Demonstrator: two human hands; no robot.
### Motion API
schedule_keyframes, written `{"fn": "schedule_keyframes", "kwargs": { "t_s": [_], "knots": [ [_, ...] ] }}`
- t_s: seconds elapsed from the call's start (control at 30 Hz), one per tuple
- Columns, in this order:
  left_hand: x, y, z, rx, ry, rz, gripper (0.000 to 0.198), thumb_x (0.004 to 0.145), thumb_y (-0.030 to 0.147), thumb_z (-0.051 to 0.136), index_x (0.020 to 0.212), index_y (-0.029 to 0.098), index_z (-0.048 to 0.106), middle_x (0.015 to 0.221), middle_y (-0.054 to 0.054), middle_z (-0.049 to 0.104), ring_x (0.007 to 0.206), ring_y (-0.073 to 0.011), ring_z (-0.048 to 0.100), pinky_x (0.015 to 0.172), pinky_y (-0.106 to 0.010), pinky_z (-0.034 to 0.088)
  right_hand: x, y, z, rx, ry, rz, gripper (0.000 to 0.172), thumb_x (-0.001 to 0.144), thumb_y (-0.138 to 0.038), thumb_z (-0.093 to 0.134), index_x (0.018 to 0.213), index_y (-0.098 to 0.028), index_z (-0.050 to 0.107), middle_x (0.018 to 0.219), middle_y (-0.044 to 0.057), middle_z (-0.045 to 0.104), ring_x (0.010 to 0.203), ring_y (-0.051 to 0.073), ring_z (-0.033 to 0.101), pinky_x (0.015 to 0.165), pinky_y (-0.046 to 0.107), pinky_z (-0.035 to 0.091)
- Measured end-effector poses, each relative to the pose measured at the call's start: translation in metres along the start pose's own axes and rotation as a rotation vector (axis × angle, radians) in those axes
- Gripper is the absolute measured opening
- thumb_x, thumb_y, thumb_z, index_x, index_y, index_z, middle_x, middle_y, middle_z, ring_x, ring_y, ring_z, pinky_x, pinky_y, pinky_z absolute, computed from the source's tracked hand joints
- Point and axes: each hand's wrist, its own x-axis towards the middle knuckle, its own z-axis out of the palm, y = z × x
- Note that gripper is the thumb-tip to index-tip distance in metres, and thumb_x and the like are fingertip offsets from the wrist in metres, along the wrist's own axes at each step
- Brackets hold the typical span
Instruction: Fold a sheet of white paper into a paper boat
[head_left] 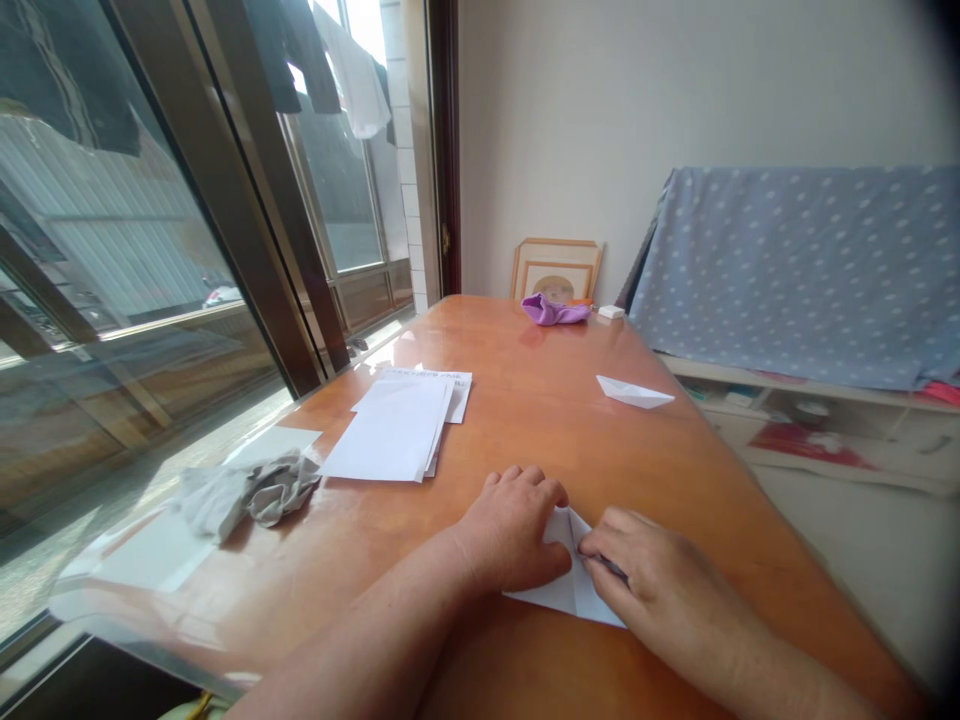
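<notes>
A white sheet of paper (559, 598), folded to a triangular shape with a crease down its middle, lies near the front of the table. My left hand (517, 535) rests on its left side, palm down, with the thumb apart from the fingers. On the paper's right side is my right hand (637, 570), its thumb and fingers pinched together. A slim dark strip shows between them; I cannot tell whether it is an object or a shadowed fold. Both hands cover parts of the paper. Farther off, at the right, lies a folded white paper piece (634, 392).
A stack of white sheets (390, 430) lies left of centre on the wooden table (517, 420). Grey crumpled cloth (281, 490) sits at the left edge. A purple cloth (555, 311) and a small white box (610, 312) stand at the far end. Glass doors line the left.
</notes>
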Motion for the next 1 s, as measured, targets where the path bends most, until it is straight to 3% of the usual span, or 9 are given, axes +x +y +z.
{"fn": "schedule_keyframes", "kwargs": {
  "t_s": [0.8, 1.0],
  "knots": [
    [0.0012, -0.0044, 0.0028, 0.021, -0.027, 0.020, 0.045, 0.076, 0.039, 0.066, 0.119, 0.029, 0.064, 0.113, -0.008, 0.058, 0.106, -0.0309, 0.056, 0.089, -0.043, 0.047, -0.0019, -0.0016, 0.0015, 0.020, -0.030, -0.014, 0.029, 0.097, -0.025, 0.046, 0.078, -0.025, 0.068, 0.079, 0.003, 0.059, 0.075, 0.018, 0.056, 0.070, 0.031, 0.042],
    [0.0028, -0.0068, 0.0028, 0.003, -0.046, 0.018, 0.045, 0.077, 0.043, 0.066, 0.121, 0.030, 0.063, 0.116, -0.007, 0.057, 0.109, -0.0308, 0.055, 0.095, -0.045, 0.046, -0.0018, -0.0021, -0.0004, 0.009, -0.042, -0.003, 0.028, 0.096, -0.025, 0.047, 0.080, -0.025, 0.069, 0.079, 0.003, 0.059, 0.073, 0.018, 0.056, 0.069, 0.031, 0.043]
  ]
}}
